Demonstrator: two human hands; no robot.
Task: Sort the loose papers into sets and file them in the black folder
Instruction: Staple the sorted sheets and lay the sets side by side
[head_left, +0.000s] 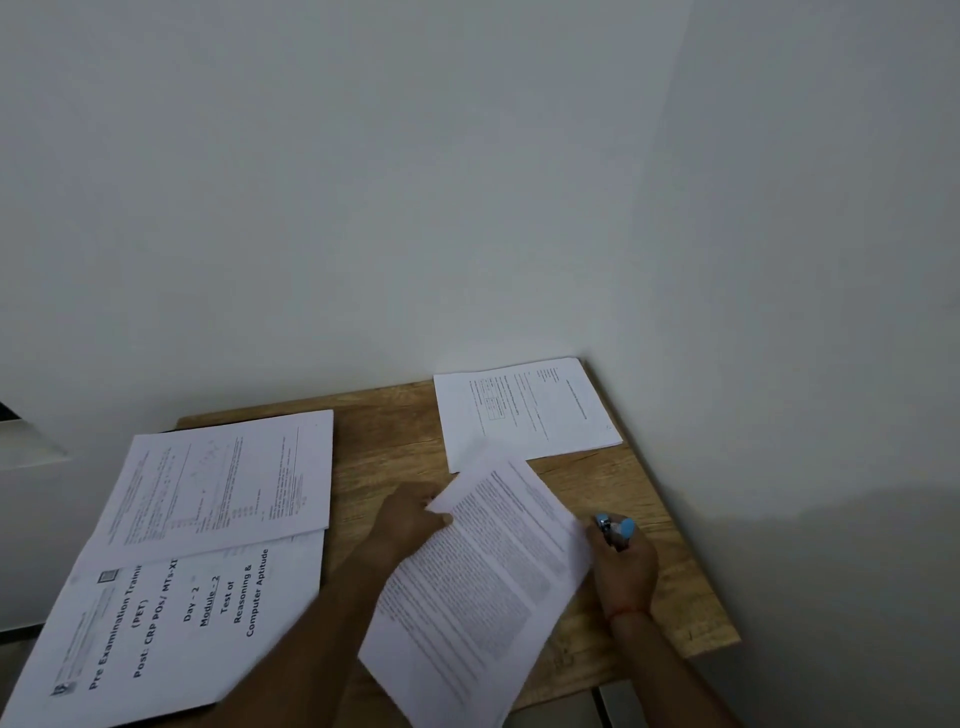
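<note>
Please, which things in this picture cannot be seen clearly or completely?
Head view:
- Black folder: nowhere in sight.
- Held sheets, pinched by the left hand: text blurred by motion.
- Blue-and-silver object: mostly covered by the right hand; kind unclear.
- Far sheet: print too small.
- Cover page: title cut by an overlapping sheet, lower corner by the frame edge.

Tabletop (395, 447): booklet (171, 634) front left, stack (223, 478) over its far edge, sheet (524, 410) far right, sheaf (483, 582) front centre.

Count on the surface (384, 447): four lots of printed paper, namely one titled booklet (171, 623), one overlapping sheet (223, 478), one far-corner sheet (524, 413) and one held bundle (483, 587). I also count one blue-and-silver tool (615, 530) and two hands, my left hand (410, 514) and right hand (626, 566).
</note>
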